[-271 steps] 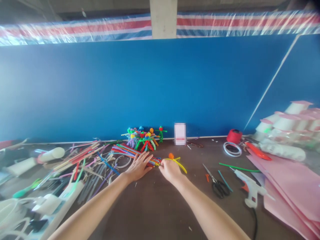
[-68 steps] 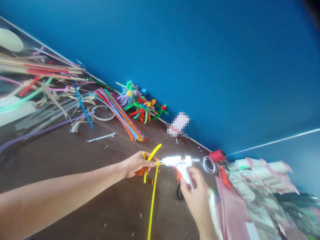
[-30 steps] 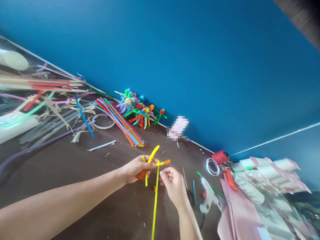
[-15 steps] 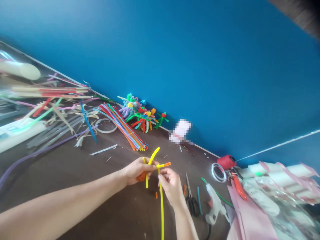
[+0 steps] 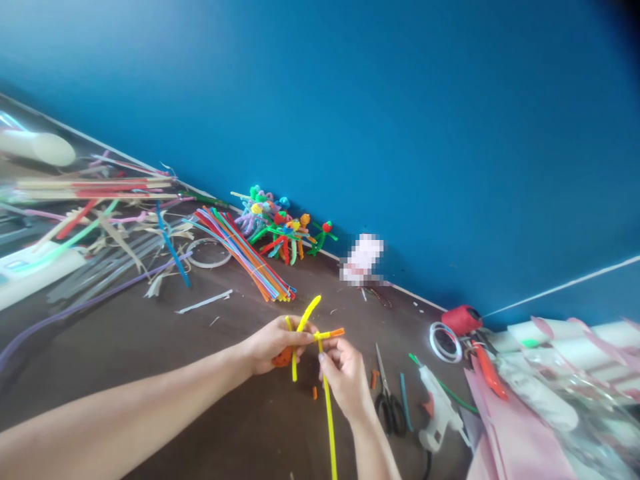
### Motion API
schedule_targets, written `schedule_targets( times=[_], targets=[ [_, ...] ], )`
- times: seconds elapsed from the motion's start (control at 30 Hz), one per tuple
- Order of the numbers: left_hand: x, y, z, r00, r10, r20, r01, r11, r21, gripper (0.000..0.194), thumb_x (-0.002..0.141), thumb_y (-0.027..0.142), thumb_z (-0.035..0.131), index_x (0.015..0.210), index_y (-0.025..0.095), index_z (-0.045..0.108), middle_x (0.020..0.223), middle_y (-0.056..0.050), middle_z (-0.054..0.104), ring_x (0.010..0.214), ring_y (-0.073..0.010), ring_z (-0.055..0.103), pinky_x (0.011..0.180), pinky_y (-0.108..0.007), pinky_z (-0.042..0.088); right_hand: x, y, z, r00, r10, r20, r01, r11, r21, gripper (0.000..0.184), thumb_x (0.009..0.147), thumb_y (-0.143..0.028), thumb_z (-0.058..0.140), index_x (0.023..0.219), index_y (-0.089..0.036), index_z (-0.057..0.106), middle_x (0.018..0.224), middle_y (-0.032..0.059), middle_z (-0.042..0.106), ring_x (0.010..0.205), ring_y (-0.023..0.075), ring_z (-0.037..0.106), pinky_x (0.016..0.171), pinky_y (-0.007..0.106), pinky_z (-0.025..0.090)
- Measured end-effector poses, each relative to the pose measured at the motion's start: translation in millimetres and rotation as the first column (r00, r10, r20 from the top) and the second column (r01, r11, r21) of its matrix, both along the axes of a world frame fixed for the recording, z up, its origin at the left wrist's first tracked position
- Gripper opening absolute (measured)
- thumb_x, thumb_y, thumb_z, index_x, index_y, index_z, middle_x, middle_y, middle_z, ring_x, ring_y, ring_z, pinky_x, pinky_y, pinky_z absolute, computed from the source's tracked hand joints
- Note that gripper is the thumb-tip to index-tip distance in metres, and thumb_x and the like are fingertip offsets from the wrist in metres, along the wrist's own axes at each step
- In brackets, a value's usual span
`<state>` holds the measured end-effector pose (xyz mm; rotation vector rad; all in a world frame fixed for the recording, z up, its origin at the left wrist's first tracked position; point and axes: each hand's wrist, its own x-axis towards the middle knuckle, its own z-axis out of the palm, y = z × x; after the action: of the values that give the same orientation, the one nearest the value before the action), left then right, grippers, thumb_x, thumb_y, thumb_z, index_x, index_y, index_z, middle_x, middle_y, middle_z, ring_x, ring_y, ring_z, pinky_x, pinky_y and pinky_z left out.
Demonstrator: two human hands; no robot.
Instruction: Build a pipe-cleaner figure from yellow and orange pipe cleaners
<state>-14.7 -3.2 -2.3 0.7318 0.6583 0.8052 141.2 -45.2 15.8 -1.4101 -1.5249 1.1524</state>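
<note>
Your right hand (image 5: 345,375), which held the white glue gun (image 5: 439,408) moments ago, now pinches a long yellow stem (image 5: 329,421); the gun lies on the dark table (image 5: 225,443) to your right, near the scissors (image 5: 390,405), so the work seems to have passed from gluing to bending by finger. Your left hand (image 5: 274,343) grips the yellow figure (image 5: 308,315), its orange ball (image 5: 283,358) showing below; beside your thumb, the stem crosses its orange-tipped arm. The stems look fuzzy, slim and bendable, the gun hard and smooth
</note>
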Motion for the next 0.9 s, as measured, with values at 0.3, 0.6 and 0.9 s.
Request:
schedule_targets(
  times=[0.3, 0.6, 0.9],
  targets=[
    [2.0, -3.2, -1.1, 0.998, 0.007, -0.062, -0.003, 0.998, 0.064, 0.022, 0.061, 0.027, 0.068, 0.074, 0.013, 0.058, 0.049, 0.005, 0.047, 0.041, -0.0049, 0.041, 0.042, -0.017, 0.034, -0.7, 0.6, -12.2, 0.993, -0.064, -0.095, 0.056, 0.995, -0.087, 0.029, 0.076, -0.042, 0.054, 0.083, -0.014, 0.055, 0.041, -0.0061, 0.050, 0.031, 0.0078, 0.043, 0.035, 0.018, 0.036],
    [4.1, -4.7, 3.8, 0.996, 0.050, -0.081, -0.047, 0.998, 0.035, 0.022, 0.059, 0.028, 0.069, 0.072, 0.013, 0.057, 0.045, 0.006, 0.045, 0.040, -0.0048, 0.040, 0.041, -0.017, 0.036, -11.6, 0.8, -13.1, 0.979, -0.200, -0.021, 0.201, 0.979, 0.021, 0.025, 0.075, -0.040, 0.055, 0.071, -0.015, 0.057, 0.051, -0.0011, 0.057, 0.039, 0.0103, 0.050, 0.041, 0.021, 0.043],
    [8.1, -6.6, -0.6, 0.989, 0.098, -0.111, -0.087, 0.991, 0.102, 0.019, 0.062, 0.027, 0.066, 0.070, 0.014, 0.054, 0.043, 0.007, 0.044, 0.038, -0.0052, 0.039, 0.041, -0.018, 0.037, -15.8, 0.4, -11.6, 0.957, -0.265, 0.114, 0.245, 0.955, 0.166, 0.022, 0.075, -0.033, 0.054, 0.063, -0.015, 0.059, 0.062, 0.0031, 0.061, 0.059, 0.0148, 0.055, 0.056, 0.023, 0.043]
  ],
)
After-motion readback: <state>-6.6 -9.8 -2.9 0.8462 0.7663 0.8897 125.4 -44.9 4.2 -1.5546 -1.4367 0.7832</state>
